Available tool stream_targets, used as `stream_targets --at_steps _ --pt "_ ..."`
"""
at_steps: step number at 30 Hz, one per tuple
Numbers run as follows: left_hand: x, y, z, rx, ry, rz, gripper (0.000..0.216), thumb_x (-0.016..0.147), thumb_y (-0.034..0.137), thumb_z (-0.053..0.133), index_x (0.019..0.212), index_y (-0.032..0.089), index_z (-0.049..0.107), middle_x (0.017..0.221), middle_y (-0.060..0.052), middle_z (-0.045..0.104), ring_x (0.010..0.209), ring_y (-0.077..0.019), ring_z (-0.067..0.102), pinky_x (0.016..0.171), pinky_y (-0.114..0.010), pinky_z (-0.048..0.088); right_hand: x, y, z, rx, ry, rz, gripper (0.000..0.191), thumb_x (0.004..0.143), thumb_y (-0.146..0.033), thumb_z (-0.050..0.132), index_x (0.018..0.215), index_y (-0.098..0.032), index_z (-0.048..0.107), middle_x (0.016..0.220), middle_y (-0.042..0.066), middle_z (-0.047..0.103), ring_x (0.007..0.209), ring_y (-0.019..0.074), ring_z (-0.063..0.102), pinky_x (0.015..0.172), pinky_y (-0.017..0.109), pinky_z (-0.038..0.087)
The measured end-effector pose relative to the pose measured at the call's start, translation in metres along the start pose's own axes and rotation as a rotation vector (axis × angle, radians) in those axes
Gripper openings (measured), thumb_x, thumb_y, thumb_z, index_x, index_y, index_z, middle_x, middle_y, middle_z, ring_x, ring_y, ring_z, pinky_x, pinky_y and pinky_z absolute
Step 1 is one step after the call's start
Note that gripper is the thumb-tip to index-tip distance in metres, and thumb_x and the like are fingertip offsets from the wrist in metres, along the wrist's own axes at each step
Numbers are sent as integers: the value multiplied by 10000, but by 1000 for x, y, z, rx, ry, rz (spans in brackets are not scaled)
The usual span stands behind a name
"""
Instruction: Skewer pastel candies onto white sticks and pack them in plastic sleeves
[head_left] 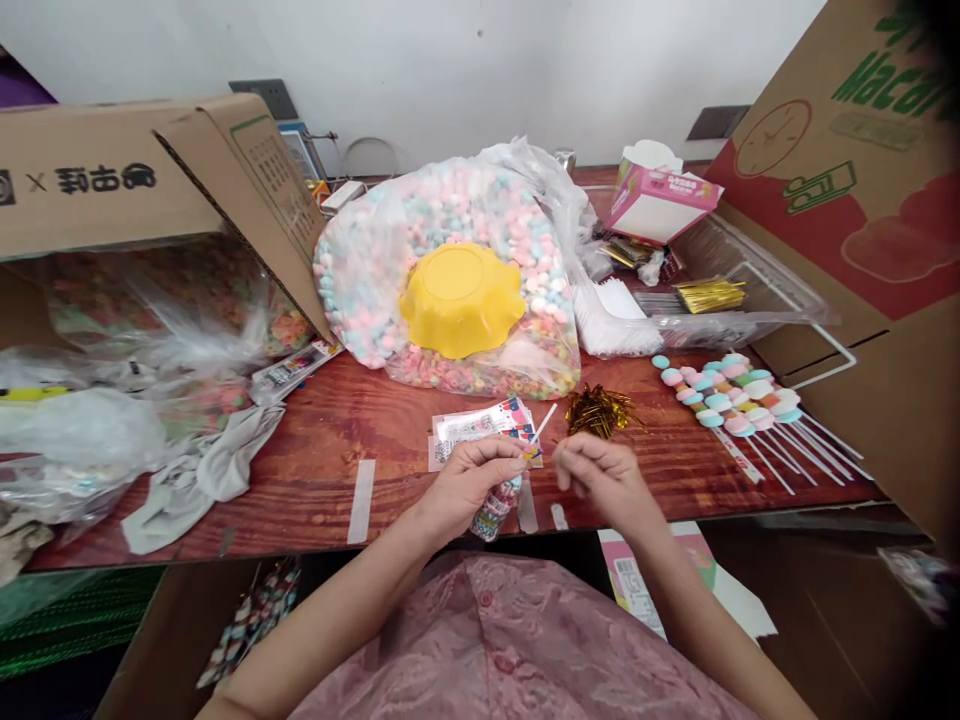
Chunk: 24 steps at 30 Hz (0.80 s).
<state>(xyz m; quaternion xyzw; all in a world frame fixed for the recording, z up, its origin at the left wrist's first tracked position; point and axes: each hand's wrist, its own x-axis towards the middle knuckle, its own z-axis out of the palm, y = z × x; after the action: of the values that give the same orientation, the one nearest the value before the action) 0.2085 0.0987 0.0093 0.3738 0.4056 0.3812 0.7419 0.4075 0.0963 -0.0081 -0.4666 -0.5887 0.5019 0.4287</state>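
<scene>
Near the table's front edge, my left hand (476, 478) is closed in a pinch on the gathered neck of a small printed clear candy bag (495, 512). Pastel sweets show through the bag, which hangs below the fingers. A white stick (544, 424) juts up and to the right from the pinch, with a bit of gold at its base. My right hand (604, 478) is beside it, fingers curled together; whatever they hold, if anything, is too small to make out. Just beyond it lies a pile of gold twist ties (598, 410). Flat printed bags (469, 430) lie behind my left hand.
A yellow scalloped bowl (461, 300) sits upside down on a large clear bag of pastel candies (360, 260). Marshmallow skewers (739, 395) lie at right, before a clear plastic bin (787, 290). Cardboard boxes (262, 200) flank both sides. A grey cloth (202, 480) lies at left.
</scene>
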Motion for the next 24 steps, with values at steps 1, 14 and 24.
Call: stream_targets --at_steps 1,14,24 --pt "0 1 -1 55 -16 57 230 704 352 761 791 142 726 746 -20 653 570 -63 513 576 -201 407 -2 -1 8 -90 -83 -28 279 895 -368 574 696 -184 636 618 -7 613 527 100 479 515 230 364" --pt "-12 -24 -23 505 12 321 115 778 206 623 737 159 719 792 -41 652 762 -141 580 726 -260 445 5 5 34 -747 -257 -118 232 788 -185 511 573 -169 597 541 9 585 526 113 464 572 257 273" --pt "-13 -29 -20 463 106 341 148 782 241 612 700 151 696 716 -28 632 691 -124 552 684 -255 437 6 3 33 -591 -341 -43 184 819 -198 562 680 -176 679 608 -7 630 568 114 517 590 242 349"
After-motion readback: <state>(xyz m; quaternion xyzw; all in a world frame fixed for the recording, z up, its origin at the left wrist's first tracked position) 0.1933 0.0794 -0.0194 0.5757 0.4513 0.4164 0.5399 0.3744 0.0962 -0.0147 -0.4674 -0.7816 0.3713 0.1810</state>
